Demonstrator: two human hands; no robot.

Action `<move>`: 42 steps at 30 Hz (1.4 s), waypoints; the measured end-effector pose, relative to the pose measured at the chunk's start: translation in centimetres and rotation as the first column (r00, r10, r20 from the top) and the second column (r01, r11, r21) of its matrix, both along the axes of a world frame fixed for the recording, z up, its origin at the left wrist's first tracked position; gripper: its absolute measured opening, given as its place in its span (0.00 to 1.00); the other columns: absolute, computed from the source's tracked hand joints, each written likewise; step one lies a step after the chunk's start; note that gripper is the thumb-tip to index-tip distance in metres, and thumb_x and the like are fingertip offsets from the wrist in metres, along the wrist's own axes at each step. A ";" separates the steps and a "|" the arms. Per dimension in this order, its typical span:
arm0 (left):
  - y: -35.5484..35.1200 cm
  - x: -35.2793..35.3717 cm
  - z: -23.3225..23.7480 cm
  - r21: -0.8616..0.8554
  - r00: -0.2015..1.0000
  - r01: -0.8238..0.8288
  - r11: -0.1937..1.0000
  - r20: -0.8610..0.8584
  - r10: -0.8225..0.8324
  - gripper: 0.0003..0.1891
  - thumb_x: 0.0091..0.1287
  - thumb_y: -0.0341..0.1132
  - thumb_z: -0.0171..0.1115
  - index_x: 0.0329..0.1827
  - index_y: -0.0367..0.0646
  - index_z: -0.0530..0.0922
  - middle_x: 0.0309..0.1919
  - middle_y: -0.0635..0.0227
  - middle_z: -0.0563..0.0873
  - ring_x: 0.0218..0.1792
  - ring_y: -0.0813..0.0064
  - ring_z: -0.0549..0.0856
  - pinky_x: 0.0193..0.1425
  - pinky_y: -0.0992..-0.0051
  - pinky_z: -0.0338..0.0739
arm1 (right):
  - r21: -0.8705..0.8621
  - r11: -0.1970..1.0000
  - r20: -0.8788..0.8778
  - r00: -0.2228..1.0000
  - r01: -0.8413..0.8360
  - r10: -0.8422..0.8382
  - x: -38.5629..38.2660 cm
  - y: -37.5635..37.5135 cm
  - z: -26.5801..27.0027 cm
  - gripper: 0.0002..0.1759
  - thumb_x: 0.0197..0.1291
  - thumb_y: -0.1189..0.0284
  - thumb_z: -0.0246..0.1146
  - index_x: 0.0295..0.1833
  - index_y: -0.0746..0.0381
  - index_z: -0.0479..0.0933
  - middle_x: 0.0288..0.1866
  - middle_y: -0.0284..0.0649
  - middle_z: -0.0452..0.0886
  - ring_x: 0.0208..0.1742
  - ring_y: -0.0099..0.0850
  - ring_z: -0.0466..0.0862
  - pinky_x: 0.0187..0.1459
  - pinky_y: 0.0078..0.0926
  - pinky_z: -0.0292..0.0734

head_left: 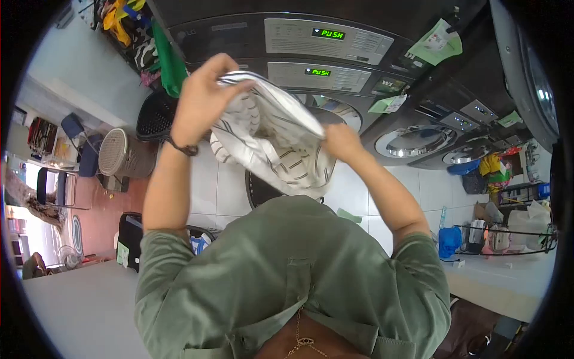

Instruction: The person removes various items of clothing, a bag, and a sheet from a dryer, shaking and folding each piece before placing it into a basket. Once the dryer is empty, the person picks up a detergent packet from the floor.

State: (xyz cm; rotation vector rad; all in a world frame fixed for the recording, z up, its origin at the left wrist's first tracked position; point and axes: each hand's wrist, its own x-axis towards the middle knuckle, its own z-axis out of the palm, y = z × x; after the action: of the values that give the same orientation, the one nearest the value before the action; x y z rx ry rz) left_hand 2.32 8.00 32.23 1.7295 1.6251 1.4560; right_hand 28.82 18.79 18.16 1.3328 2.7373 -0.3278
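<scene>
"How's the hold?"
"My left hand [202, 99] pinches one edge of the white, dark-striped cloth [244, 148]; my right hand [342, 143] is clamped on another edge. It hangs between them, partly hiding a dark basket [256, 192]."
"Any risk?"
"Should either pinch loosen, that side could slip past the basket onto the tiled floor [391, 185]. Pulling too hard could strain it."

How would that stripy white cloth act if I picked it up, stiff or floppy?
The striped cloth is probably floppy: it sags in folds between the left hand and right hand. It may be light, since both hands hold it up by its edges.
</scene>
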 end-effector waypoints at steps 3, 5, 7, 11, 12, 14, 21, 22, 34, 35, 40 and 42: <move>-1.7 -4.0 1.3 -0.168 0.792 -0.260 0.951 -0.601 0.110 0.16 0.50 0.36 0.74 0.37 0.42 0.77 0.32 0.56 0.84 0.35 0.55 0.83 0.38 0.66 0.76 | 0.274 0.950 -0.153 0.982 0.151 -0.111 3.6 2.8 1.5 0.16 0.51 0.72 0.58 0.47 0.53 0.82 0.38 0.49 0.84 0.42 0.45 0.85 0.42 0.45 0.81; -2.8 -6.8 0.6 -0.151 0.652 -0.348 0.925 -0.748 0.123 0.17 0.49 0.37 0.74 0.39 0.43 0.77 0.34 0.57 0.84 0.38 0.53 0.83 0.39 0.61 0.76 | 0.402 0.888 -0.271 0.955 0.225 -0.119 5.8 4.6 3.3 0.16 0.51 0.72 0.58 0.46 0.56 0.82 0.37 0.49 0.84 0.41 0.45 0.85 0.42 0.44 0.81; -3.3 -12.6 -3.1 0.011 0.507 -0.389 0.921 -0.833 0.224 0.16 0.50 0.36 0.72 0.41 0.45 0.78 0.35 0.60 0.84 0.40 0.53 0.83 0.41 0.58 0.77 | 0.335 0.897 -0.367 0.917 0.289 -0.158 7.2 6.1 6.9 0.17 0.51 0.73 0.57 0.47 0.59 0.82 0.36 0.48 0.85 0.38 0.44 0.86 0.41 0.39 0.80; -4.9 -17.7 -9.7 -0.224 0.523 -0.700 0.678 -0.808 0.272 0.11 0.64 0.30 0.53 0.48 0.44 0.78 0.41 0.52 0.84 0.43 0.51 0.84 0.44 0.59 0.79 | -0.108 0.967 -0.570 0.783 0.229 -0.249 7.7 7.1 12.5 0.14 0.48 0.80 0.57 0.42 0.66 0.80 0.31 0.37 0.82 0.32 0.21 0.78 0.37 0.22 0.73; -4.8 -19.0 -11.7 -0.442 0.661 -0.690 0.573 -0.708 0.250 0.12 0.66 0.30 0.49 0.49 0.42 0.77 0.45 0.51 0.84 0.44 0.51 0.85 0.46 0.59 0.80 | -0.041 0.993 -0.560 0.820 0.115 -0.118 8.1 7.7 12.5 0.12 0.49 0.79 0.59 0.41 0.67 0.80 0.28 0.33 0.80 0.30 0.20 0.76 0.35 0.20 0.71; -5.0 -17.9 -14.0 -0.678 0.719 -0.168 0.715 0.412 0.560 0.13 0.72 0.31 0.44 0.49 0.38 0.77 0.45 0.56 0.84 0.42 0.55 0.86 0.49 0.58 0.84 | -0.291 0.947 -0.455 0.851 0.137 -0.263 8.4 7.9 12.8 0.12 0.49 0.78 0.61 0.41 0.66 0.80 0.29 0.32 0.79 0.31 0.21 0.75 0.36 0.23 0.72; -4.5 -9.3 -13.8 -0.137 0.086 0.094 0.986 0.988 0.129 0.10 0.72 0.31 0.47 0.52 0.41 0.73 0.33 0.67 0.83 0.17 0.87 0.76 0.13 0.90 0.69 | 0.403 0.892 -0.529 0.848 0.204 0.044 7.4 0.6 9.0 0.18 0.48 0.75 0.61 0.48 0.59 0.78 0.42 0.48 0.82 0.37 0.48 0.82 0.42 0.41 0.75; -4.4 -8.2 -12.8 -0.146 0.193 0.122 0.982 0.974 0.121 0.10 0.70 0.30 0.50 0.52 0.42 0.73 0.31 0.69 0.82 0.17 0.87 0.75 0.13 0.89 0.66 | 0.459 0.887 -0.204 0.977 0.046 0.055 8.3 1.3 6.6 0.15 0.47 0.74 0.61 0.44 0.58 0.80 0.41 0.48 0.83 0.40 0.47 0.83 0.46 0.42 0.75; -2.9 -5.7 -16.0 0.229 0.746 -0.491 0.841 -0.387 0.541 0.33 0.50 0.21 0.60 0.65 0.36 0.66 0.56 0.44 0.74 0.62 0.46 0.70 0.65 0.60 0.67 | 0.125 0.816 -0.571 0.713 0.565 -0.406 10.0 -2.5 9.6 0.14 0.56 0.63 0.65 0.35 0.64 0.80 0.24 0.40 0.81 0.26 0.29 0.79 0.32 0.28 0.73; -3.3 -7.4 -17.4 -0.097 0.837 -0.440 0.893 -0.405 0.368 0.33 0.48 0.18 0.54 0.63 0.42 0.69 0.52 0.46 0.77 0.58 0.47 0.74 0.63 0.60 0.68 | -0.040 0.768 -0.642 0.573 0.639 -0.510 11.2 -1.6 9.5 0.15 0.56 0.60 0.63 0.37 0.61 0.80 0.24 0.43 0.81 0.25 0.32 0.79 0.32 0.30 0.73; -5.9 -13.7 -12.3 -0.064 0.816 -0.356 0.932 -0.507 0.277 0.23 0.49 0.17 0.51 0.48 0.42 0.80 0.39 0.54 0.83 0.44 0.57 0.83 0.51 0.65 0.76 | 0.098 0.744 -0.500 0.679 0.661 -0.538 18.6 0.3 6.8 0.08 0.53 0.70 0.62 0.38 0.60 0.80 0.28 0.45 0.82 0.28 0.33 0.81 0.33 0.34 0.74; -7.5 -11.8 -5.7 -0.532 0.904 -0.400 0.746 -0.363 0.226 0.18 0.48 0.21 0.56 0.45 0.37 0.81 0.31 0.59 0.84 0.35 0.64 0.84 0.45 0.70 0.78 | 0.084 0.765 -0.421 0.718 0.639 -0.554 19.3 -1.6 7.7 0.08 0.51 0.70 0.63 0.35 0.63 0.79 0.27 0.44 0.82 0.26 0.34 0.80 0.32 0.34 0.73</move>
State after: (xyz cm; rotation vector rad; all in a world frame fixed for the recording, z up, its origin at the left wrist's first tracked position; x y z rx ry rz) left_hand -9.49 0.50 26.52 1.3592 2.3072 0.6765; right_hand 48.08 17.23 25.81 2.4688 2.5657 -0.3417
